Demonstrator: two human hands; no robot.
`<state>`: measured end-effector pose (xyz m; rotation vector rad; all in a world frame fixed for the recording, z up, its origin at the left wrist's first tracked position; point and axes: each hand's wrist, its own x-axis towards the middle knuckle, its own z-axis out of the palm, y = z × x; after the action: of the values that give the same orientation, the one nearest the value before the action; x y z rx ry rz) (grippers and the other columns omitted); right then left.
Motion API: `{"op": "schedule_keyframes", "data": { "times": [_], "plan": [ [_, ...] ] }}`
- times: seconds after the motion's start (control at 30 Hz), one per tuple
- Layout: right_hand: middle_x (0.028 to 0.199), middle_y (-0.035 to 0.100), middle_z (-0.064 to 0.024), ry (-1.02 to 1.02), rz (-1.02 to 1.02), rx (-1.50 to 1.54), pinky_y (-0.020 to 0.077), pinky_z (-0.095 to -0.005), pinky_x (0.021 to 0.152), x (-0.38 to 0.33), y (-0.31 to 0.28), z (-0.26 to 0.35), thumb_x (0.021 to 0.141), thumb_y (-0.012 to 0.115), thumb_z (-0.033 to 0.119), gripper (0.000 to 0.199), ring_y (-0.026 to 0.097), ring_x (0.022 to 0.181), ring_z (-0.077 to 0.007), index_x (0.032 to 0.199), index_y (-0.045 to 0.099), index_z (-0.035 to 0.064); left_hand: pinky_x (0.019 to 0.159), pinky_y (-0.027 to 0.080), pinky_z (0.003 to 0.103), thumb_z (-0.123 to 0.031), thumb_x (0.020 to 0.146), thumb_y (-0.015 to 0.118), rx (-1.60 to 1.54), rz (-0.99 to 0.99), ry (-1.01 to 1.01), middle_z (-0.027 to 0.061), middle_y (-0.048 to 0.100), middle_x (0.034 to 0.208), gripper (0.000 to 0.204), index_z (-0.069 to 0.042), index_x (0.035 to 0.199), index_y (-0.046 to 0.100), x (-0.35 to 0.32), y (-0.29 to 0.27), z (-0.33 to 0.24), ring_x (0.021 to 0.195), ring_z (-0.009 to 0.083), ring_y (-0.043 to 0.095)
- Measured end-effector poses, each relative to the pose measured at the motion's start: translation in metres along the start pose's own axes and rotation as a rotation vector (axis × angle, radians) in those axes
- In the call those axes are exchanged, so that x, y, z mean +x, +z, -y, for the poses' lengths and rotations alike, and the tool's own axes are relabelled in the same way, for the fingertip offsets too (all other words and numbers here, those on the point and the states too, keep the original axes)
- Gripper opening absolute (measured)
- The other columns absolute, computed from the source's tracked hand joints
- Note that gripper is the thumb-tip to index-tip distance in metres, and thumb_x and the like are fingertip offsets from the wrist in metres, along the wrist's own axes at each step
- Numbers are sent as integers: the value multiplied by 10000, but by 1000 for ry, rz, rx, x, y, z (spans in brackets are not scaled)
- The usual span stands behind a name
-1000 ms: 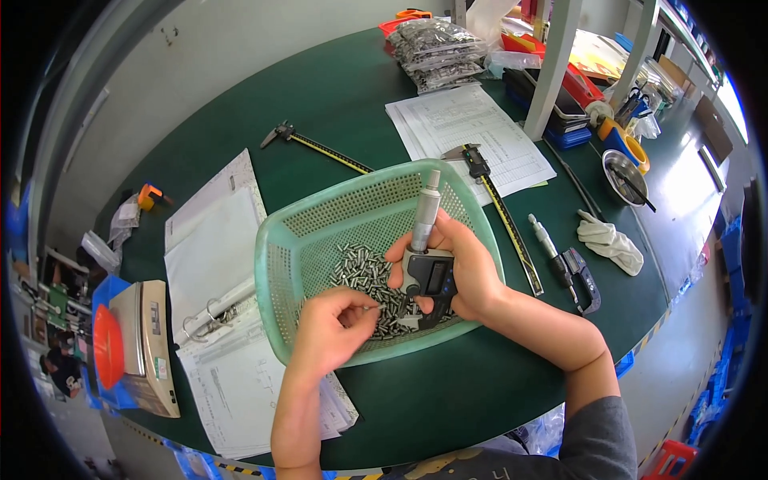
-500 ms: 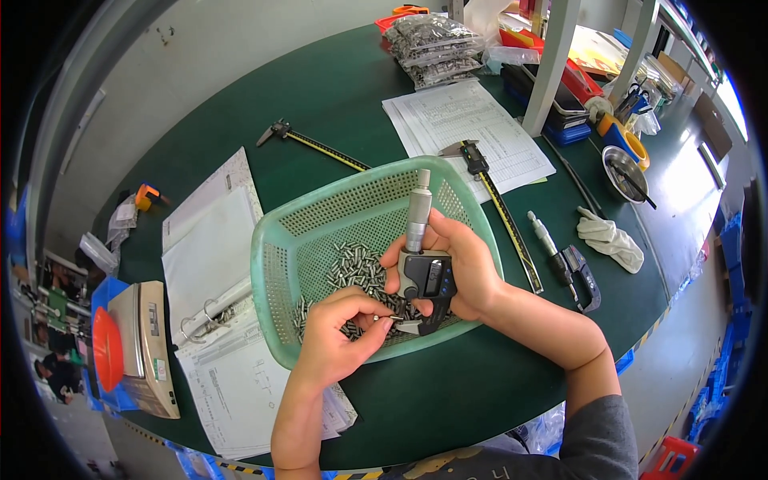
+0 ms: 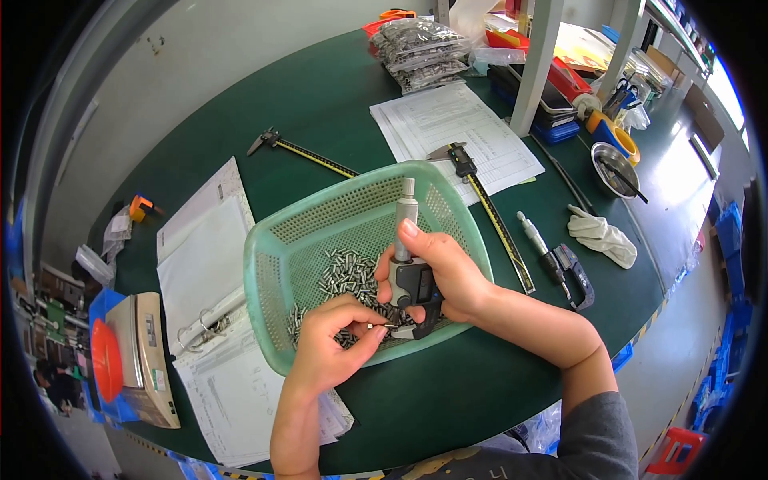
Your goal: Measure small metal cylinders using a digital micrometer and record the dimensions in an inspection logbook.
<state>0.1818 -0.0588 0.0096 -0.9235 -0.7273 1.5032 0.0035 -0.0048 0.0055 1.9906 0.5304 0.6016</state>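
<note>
Basket [image 3: 264,280]: pale-green perforated plastic, on the dark-green worktop [image 3: 208,144]; many small silvery metal cylinders [image 3: 346,272] lie loose inside.
Left hand [image 3: 332,340]: above the basket's near side, fingers pinching one silvery cylinder [image 3: 390,326].
Right hand [image 3: 456,276]: above the basket's right part, fingers wrapped around a grey-and-black micrometer [image 3: 410,280].
Progress: one cylinder is out, many are left below; whether it touches the micrometer, I cannot tell.

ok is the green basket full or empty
Neither: the green basket is partly filled. Small metal pieces lie over part of its bottom, while the far part of the bottom shows bare.
</note>
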Motion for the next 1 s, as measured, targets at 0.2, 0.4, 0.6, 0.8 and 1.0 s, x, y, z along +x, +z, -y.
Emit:
{"op": "schedule_keyframes", "data": {
  "times": [0.2,0.4,0.6,0.8,1.0],
  "plan": [
    [705,589,-129,26,33,26,398,-234,389,-2,-1,1,874,255,538,611,494,440,-145,854,551,4,517,420,216,14,658,647,17,1,22,44,536,650,103,-4,756,624,2,1,1,556,110,513],
    [736,591,-139,50,31,48,395,-236,408,0,3,0,896,164,485,616,506,497,-163,896,539,-3,515,430,225,15,658,646,79,-4,30,56,539,655,103,-1,757,622,0,1,-6,566,122,533],
    [730,591,-137,45,48,30,414,-235,411,-1,0,0,874,234,507,601,530,529,-148,884,548,-5,519,436,230,19,666,645,88,23,52,63,540,666,107,5,769,618,2,3,-3,570,133,544],
    [702,594,-122,-14,44,-49,415,-225,391,-2,0,-1,842,350,538,575,538,514,-130,852,562,3,532,439,233,16,675,652,55,27,16,63,547,675,114,-2,784,623,1,2,-2,588,137,546],
    [660,582,-109,-116,-82,17,385,-230,370,1,2,-2,872,319,523,585,493,450,-121,813,559,-7,590,423,210,-17,710,649,-191,-152,-157,46,569,706,88,-4,796,636,0,4,8,633,106,531]
  ]
}}
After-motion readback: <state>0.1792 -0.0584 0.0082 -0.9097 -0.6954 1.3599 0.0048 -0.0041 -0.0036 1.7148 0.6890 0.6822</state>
